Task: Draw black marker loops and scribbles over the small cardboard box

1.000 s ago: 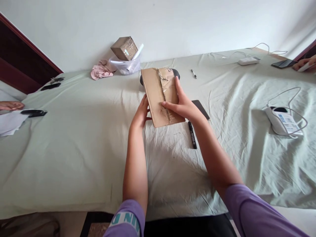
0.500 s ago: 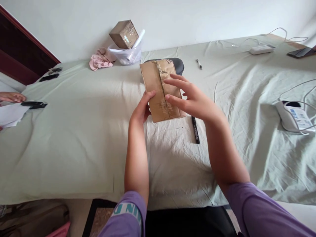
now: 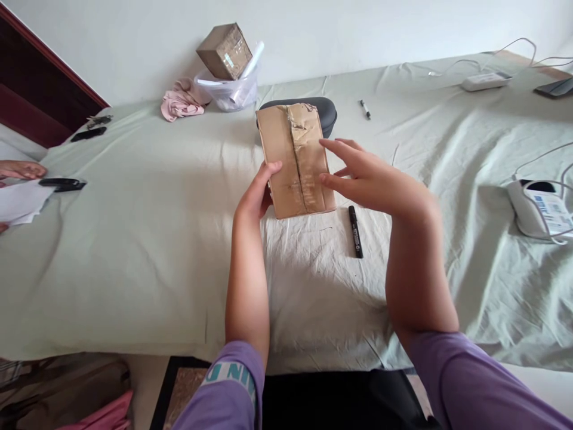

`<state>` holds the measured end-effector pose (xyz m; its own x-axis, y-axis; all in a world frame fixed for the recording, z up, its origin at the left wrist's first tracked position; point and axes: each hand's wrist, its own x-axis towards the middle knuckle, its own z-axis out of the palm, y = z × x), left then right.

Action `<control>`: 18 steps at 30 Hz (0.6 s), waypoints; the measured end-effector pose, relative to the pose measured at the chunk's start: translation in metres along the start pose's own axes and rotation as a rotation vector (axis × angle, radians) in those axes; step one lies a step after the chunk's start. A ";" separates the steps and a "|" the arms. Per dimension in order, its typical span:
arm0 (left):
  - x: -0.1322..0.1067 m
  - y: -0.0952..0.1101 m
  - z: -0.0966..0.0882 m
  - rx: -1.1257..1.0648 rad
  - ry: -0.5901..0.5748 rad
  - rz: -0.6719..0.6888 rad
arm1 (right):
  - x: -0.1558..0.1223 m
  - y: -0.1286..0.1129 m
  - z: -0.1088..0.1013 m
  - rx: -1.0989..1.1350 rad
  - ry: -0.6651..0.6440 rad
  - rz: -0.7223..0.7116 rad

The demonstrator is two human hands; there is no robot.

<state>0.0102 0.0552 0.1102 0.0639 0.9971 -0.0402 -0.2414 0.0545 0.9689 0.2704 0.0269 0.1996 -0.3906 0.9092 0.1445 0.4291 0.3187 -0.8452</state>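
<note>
A brown cardboard box (image 3: pixel 308 170) with a worn seam down its top face is held above the cloth-covered table. My left hand (image 3: pixel 262 188) grips its left edge, thumb on the top face and the other fingers out of sight beneath. At the box's right edge is my right hand (image 3: pixel 358 173), open, its fingers spread and the tips at or just over the edge; whether they touch, I cannot tell. Behind the box lies a dark grey zip case (image 3: pixel 329 113), partly covered by it. A black marker (image 3: pixel 355 232) rests on the cloth below my right hand.
At the back, a plastic tub (image 3: pixel 233 98) holds a taped cardboard box (image 3: pixel 226 51) and white rolls, beside a pink cloth (image 3: pixel 182 100). A small pen (image 3: pixel 364 109) lies behind. Chargers with cables (image 3: pixel 539 209) sit right. Another person's hand (image 3: pixel 20 169) rests on papers by a stapler (image 3: pixel 62 184), far left.
My right hand has drawn back to the right, from over the box's top face to its right edge. My left hand keeps its hold on the box. The view has shifted slightly.
</note>
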 end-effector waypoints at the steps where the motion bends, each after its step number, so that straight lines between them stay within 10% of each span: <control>1: -0.002 0.002 0.001 -0.001 -0.009 -0.010 | 0.003 0.005 -0.001 0.017 0.019 0.024; 18: -0.020 0.023 0.010 -0.197 -0.023 0.021 | 0.023 0.028 0.004 0.373 -0.141 0.237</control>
<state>0.0135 0.0364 0.1354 0.0781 0.9969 -0.0131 -0.4271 0.0453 0.9031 0.2702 0.0555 0.1772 -0.4353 0.8917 -0.1241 0.2076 -0.0347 -0.9776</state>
